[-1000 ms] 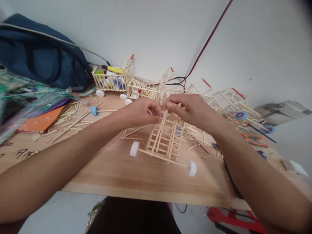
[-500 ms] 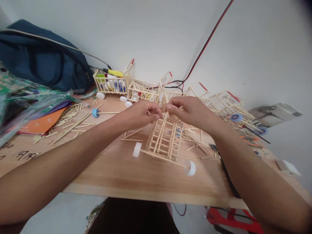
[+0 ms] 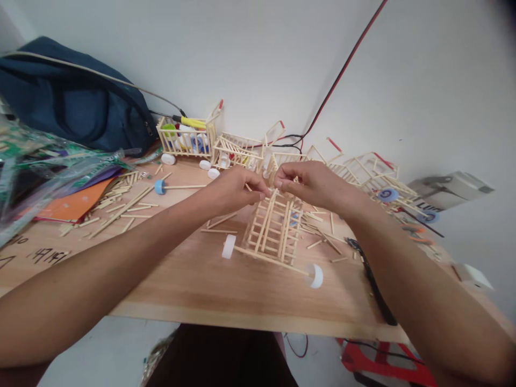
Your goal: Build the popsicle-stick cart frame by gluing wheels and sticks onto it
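Observation:
A small cart built of thin wooden sticks rests on the table in front of me. White bottle-cap wheels sit on the ends of its near axle. My left hand is closed in a pinch at the cart's far end; a short stick end shows by its fingers. Opposite it, my right hand has thumb and fingers pressed together close to the cart's stick tips. What either pinch contains is hidden. A stick with a blue cap runs behind my left hand; whether I hold it cannot be told.
Several similar stick carts line the wall, one filled with coloured caps. Loose sticks lie left, beside orange folders and a blue bag. Black-handled pliers lie right, under my forearm. A red-black cable hangs on the wall.
The view has shifted slightly. My right fingertips have drawn a little away from the cart's stick tips, and my left hand stays nearly in place. The cart looks unmoved.

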Demonstrator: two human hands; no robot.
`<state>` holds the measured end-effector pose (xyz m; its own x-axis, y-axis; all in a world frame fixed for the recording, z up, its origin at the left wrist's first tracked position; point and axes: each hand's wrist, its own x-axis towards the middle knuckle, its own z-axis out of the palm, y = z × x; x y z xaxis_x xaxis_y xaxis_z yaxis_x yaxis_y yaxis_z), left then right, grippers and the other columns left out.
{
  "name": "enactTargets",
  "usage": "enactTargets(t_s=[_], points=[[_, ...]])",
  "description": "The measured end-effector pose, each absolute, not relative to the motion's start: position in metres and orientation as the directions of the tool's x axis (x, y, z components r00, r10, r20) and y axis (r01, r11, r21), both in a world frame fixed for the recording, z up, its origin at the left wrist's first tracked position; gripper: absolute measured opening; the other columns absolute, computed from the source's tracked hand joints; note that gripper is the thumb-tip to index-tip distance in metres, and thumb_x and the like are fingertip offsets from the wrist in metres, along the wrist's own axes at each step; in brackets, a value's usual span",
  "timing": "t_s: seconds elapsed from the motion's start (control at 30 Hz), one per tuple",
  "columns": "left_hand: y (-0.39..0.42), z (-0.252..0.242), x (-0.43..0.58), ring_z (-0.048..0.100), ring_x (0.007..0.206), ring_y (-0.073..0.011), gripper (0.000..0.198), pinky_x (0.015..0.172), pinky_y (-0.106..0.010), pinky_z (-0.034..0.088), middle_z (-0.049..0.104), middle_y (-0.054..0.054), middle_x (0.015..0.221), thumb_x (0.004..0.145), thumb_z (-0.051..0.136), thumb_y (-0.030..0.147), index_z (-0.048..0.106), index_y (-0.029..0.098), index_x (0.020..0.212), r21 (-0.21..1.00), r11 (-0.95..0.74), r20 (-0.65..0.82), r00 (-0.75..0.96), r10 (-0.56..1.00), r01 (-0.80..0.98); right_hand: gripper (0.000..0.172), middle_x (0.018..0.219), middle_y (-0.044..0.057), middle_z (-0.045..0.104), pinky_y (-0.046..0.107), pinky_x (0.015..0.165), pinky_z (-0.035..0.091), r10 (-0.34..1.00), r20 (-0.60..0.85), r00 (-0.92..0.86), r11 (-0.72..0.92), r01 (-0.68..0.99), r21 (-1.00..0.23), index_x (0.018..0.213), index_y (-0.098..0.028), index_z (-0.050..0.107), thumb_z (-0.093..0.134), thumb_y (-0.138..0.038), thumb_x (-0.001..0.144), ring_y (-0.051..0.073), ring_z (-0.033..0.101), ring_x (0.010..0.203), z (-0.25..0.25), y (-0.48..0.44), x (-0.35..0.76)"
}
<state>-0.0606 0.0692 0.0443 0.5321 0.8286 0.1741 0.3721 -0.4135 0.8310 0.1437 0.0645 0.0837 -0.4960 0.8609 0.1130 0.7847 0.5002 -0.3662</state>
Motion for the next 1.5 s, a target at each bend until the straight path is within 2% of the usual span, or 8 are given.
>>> enactTargets(t_s=[0.7,1.03,1.17,1.3,1.4,1.5], points=[[0.068,0.045,-0.060,0.057,0.057,-0.0098,0.017,0.060,-0.021,0.046,0.069,0.000,0.063,0.073,0.065,0.008,0.078,0.013,0.083,0.855,-0.384,0.154,0.537,0.829,0.348,0.010,0.066,-0.003,0.053,0.027,0.064,0.032,0.837,0.094,-0.539,0.540,0.785,-0.303,0.073,-0.020,0.055,0.051,-0.021,0.082,0.011,0.045,0.064,0.087,0.062,0.141],[0.067,0.044,-0.060,0.061,0.061,-0.0110,0.018,0.060,-0.021,0.047,0.071,-0.002,0.067,0.074,0.062,0.011,0.077,0.012,0.084,0.840,-0.404,0.166,0.539,0.826,0.361,0.019,0.062,-0.004,0.050,0.026,0.062,0.031,0.836,0.133,-0.532,0.542,0.766,-0.346,0.071,-0.019,0.058,0.050,-0.026,0.086,0.010,0.044,0.061,0.088,0.058,0.142],[0.066,0.045,-0.060,0.061,0.061,-0.0106,0.017,0.060,-0.021,0.048,0.071,-0.001,0.066,0.075,0.061,0.011,0.077,0.013,0.082,0.842,-0.406,0.167,0.542,0.824,0.357,0.028,0.069,0.000,0.061,0.028,0.065,0.035,0.870,0.146,-0.471,0.491,0.800,-0.344,0.073,-0.018,0.065,0.047,-0.030,0.090,0.013,0.052,0.068,0.093,0.056,0.143],[0.066,0.045,-0.060,0.061,0.063,-0.0111,0.015,0.062,-0.021,0.048,0.072,-0.001,0.067,0.077,0.063,0.017,0.077,0.014,0.080,0.833,-0.423,0.184,0.542,0.820,0.358,0.029,0.078,0.003,0.070,0.029,0.068,0.038,0.891,0.176,-0.419,0.455,0.807,-0.377,0.076,-0.018,0.070,0.048,-0.031,0.090,0.015,0.059,0.074,0.094,0.056,0.145],[0.066,0.044,-0.059,0.064,0.068,-0.0127,0.015,0.065,-0.023,0.047,0.074,-0.003,0.072,0.079,0.064,0.019,0.077,0.014,0.080,0.829,-0.430,0.191,0.541,0.819,0.359,0.029,0.083,0.003,0.072,0.029,0.068,0.039,0.904,0.220,-0.368,0.428,0.802,-0.418,0.080,-0.017,0.072,0.049,-0.030,0.090,0.015,0.060,0.075,0.092,0.056,0.149],[0.065,0.045,-0.059,0.066,0.074,-0.0140,0.015,0.069,-0.024,0.048,0.076,-0.003,0.079,0.081,0.064,0.021,0.077,0.014,0.081,0.826,-0.445,0.216,0.535,0.817,0.346,0.030,0.080,0.003,0.072,0.029,0.066,0.038,0.917,0.263,-0.299,0.388,0.819,-0.422,0.081,-0.017,0.074,0.048,-0.031,0.090,0.014,0.057,0.071,0.089,0.056,0.155]])
